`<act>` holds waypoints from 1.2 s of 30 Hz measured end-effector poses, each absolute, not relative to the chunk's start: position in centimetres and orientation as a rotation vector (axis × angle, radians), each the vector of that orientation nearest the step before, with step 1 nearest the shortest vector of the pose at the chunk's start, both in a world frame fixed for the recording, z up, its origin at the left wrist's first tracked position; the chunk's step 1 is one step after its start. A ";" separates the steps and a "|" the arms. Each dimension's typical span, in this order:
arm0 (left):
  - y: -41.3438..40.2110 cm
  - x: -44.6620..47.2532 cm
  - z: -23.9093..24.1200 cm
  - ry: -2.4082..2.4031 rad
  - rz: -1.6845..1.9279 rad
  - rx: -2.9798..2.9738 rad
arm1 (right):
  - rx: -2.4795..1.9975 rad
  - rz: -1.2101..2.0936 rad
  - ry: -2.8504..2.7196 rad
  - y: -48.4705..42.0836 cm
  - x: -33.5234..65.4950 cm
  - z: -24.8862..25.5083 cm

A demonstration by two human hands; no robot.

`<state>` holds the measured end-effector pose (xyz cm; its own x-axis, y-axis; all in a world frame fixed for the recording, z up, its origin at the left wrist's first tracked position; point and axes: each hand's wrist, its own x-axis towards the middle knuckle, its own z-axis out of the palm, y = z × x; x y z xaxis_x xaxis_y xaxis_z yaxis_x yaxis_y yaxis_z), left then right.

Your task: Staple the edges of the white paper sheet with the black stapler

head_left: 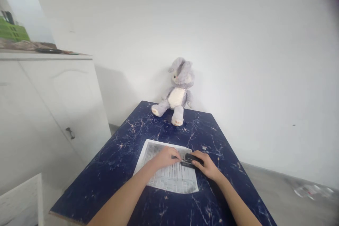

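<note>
Clamped at the right end by the fingers of the right hand point(207, 166), nearer of the two, on a black, oblong, hard-bodied, stapler-like tool point(189, 157). Lying over the right-hand edge of a white, printed, rectangular paper sheet point(172, 183), closer to the right edge than the left of a dark-blue, marble-patterned table point(106, 180). Running lengthwise roughly left to right, toward the left hand point(167, 156). Just right of left fingertips bunched close; impossible to tell whether pinching anything.
</note>
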<state>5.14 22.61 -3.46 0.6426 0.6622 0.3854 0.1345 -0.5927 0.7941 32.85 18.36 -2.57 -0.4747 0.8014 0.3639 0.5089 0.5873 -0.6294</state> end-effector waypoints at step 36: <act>23.4 7.5 -3.0 0.729 0.772 2.342 | -0.952 0.654 -2.026 18.3 31.2 -2.6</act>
<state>7.50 23.44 -2.98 0.6859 0.6377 0.3505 0.3139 -0.6938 0.6481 31.19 18.31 -2.63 -0.4086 0.8022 0.4353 0.3962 0.5856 -0.7072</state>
